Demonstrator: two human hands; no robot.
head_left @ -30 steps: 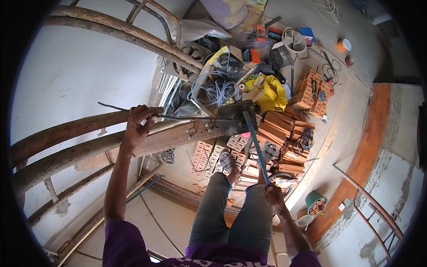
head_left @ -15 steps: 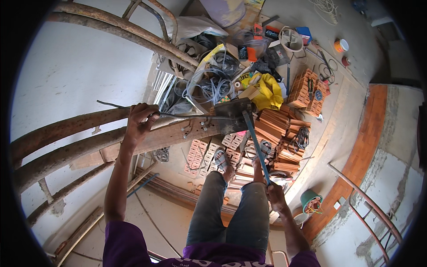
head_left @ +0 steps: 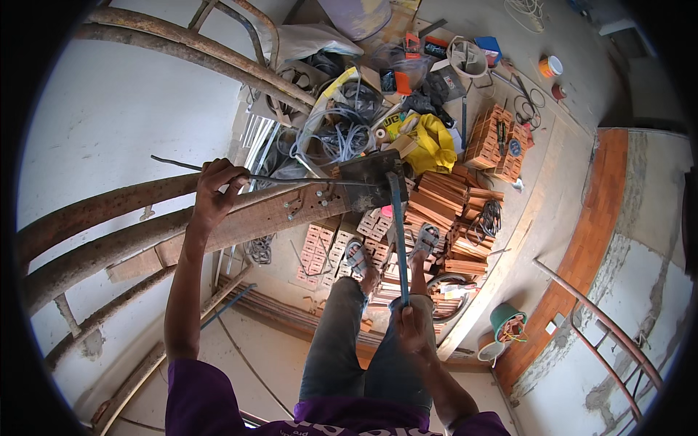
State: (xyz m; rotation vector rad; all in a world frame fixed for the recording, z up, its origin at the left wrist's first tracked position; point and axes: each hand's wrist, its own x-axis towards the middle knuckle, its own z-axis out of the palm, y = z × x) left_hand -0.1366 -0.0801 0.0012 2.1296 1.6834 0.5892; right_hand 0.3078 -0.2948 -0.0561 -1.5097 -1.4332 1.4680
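Observation:
My left hand point(head_left: 216, 190) is closed around a thin dark metal rod point(head_left: 305, 181), which lies lengthwise over a wooden plank point(head_left: 247, 224). The rod's far end reaches a dark plate point(head_left: 350, 195) at the plank's right end. Several bolts or nails point(head_left: 292, 211) stick out of the plank beside that plate. In my right hand point(head_left: 413, 328) is the lower end of a long blue-grey metal bar point(head_left: 400, 247). The bar's upper end meets the plate near the rod's end; their exact contact is too small to make out.
Rusty scaffold pipes point(head_left: 123, 211) run beneath and beside the plank. Below, hollow bricks point(head_left: 317, 251) and stacked reddish tiles point(head_left: 442, 200) surround my feet. A yellow bag point(head_left: 430, 145), coiled clear tubing point(head_left: 338, 138) and a green bucket point(head_left: 507, 320) lie farther off.
My right hand has swung left, bringing the blue-grey bar's lower end with it, so the bar stands nearly straight. My left hand and the rod have shifted slightly left in view.

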